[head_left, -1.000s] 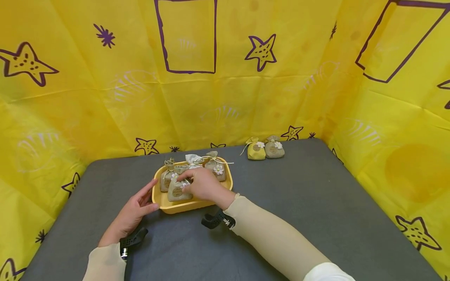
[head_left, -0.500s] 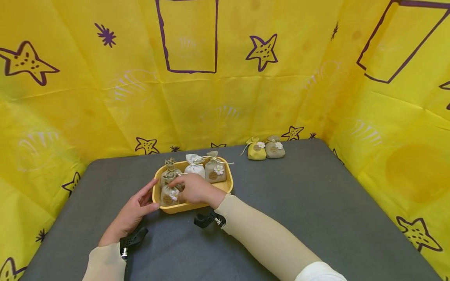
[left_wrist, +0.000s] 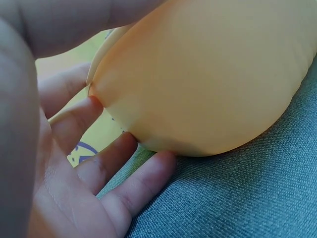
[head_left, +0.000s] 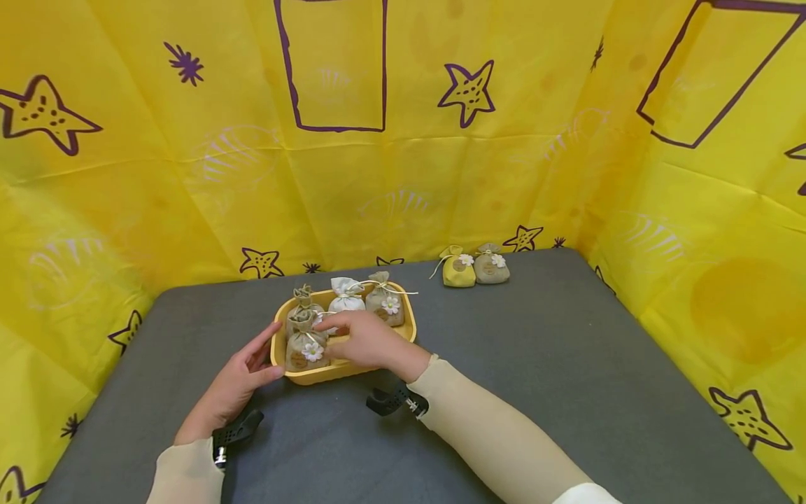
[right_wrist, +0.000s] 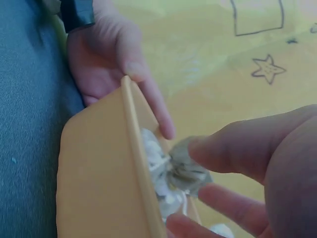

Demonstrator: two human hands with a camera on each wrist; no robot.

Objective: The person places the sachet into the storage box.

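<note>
A small burlap sachet (head_left: 306, 348) with a white flower and round label stands in the front left of a yellow tray (head_left: 408, 332). My right hand (head_left: 368, 341) is just right of it, thumb and fingers apart and holding nothing. In the right wrist view, the right thumb (right_wrist: 233, 146) overlaps the sachet's gathered neck (right_wrist: 188, 166). Behind it are another burlap sachet (head_left: 302, 302), a white sachet (head_left: 345, 297) and a flowered burlap sachet (head_left: 385, 308). My left hand (head_left: 234, 383) rests spread against the tray's left end, fingertips on its outer wall (left_wrist: 208, 89).
A yellow sachet (head_left: 459, 271) and a grey-brown sachet (head_left: 492, 267) stand side by side at the back of the dark grey table (head_left: 541, 350). A yellow cloth with starfish drawings (head_left: 469, 91) hangs behind and at both sides.
My right hand has set the burlap sachet down leftward into the tray's front left corner, let go and drawn slightly right. The left hand keeps its place at the tray.
</note>
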